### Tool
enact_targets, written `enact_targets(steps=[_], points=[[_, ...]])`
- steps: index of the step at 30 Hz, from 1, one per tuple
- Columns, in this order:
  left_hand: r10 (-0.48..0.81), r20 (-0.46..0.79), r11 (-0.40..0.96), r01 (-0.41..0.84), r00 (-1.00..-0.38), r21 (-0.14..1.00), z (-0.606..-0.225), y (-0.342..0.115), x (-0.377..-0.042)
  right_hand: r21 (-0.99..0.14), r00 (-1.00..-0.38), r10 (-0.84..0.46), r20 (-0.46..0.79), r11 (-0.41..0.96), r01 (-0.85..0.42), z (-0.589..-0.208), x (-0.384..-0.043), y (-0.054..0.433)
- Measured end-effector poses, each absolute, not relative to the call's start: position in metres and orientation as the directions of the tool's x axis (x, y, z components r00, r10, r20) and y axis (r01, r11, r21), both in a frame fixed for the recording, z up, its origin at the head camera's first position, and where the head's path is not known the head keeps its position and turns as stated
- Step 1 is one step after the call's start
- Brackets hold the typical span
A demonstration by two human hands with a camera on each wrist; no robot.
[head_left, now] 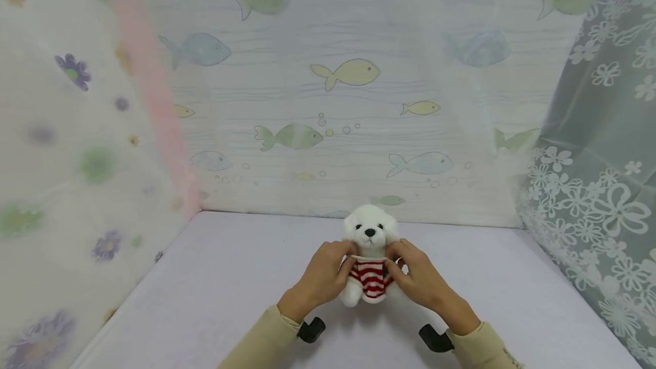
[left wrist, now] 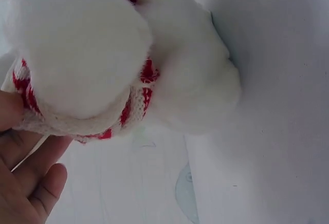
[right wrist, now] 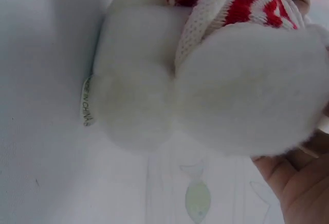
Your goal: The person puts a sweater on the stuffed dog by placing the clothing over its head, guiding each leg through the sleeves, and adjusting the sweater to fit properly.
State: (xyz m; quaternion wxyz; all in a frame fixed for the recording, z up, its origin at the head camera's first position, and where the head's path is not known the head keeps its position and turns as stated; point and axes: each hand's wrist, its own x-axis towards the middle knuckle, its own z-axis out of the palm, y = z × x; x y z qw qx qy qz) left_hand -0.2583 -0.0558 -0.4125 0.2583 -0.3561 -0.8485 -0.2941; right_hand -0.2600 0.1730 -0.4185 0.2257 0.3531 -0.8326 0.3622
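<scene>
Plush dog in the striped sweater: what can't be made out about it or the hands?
Back of the plush dog: head view, hidden by its body.
Its face: outside both wrist views.
Left hand: left wrist view, cut off by the edge.
Right hand: right wrist view, cut off by the edge.
Tag: right wrist view, first letters blurred.

A white toy dog (head_left: pixel 370 226) sits upright on the white counter (head_left: pixel 230 278), wearing a red-and-white striped sweater (head_left: pixel 371 279). The left hand (head_left: pixel 324 274) and right hand (head_left: pixel 424 279) pinch the sweater's upper edge at opposite sides. Behind hangs a pale fish-print curtain (head_left: pixel 348 101).
</scene>
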Motion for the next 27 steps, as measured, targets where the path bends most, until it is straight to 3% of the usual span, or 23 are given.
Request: enact_targets(steps=[8,13,18,27], points=[[0.347,0.701,0.594,0.724,-0.623,0.35,-0.421,-0.052,-0.259,-0.376,-0.615,-0.369,0.697,0.542,-0.751,-0.423,-0.261,0.167],[0.278,0.756,0.554,0.742,-0.592,0.377,-0.425,-0.048,-0.257,-0.361,-0.576,-0.293,0.763,0.547,-0.756,-0.423,-0.261,0.164],[0.377,0.721,0.511,0.78,-0.581,0.362,-0.421,-0.047,-0.251,-0.346,-0.545,-0.31,0.779,0.512,-0.786,-0.42,-0.256,0.164],[0.511,0.538,0.601,0.726,-0.67,0.334,-0.416,-0.05,-0.244,-0.24,-0.537,-0.46,0.707,0.559,-0.794,-0.426,-0.252,0.163]])
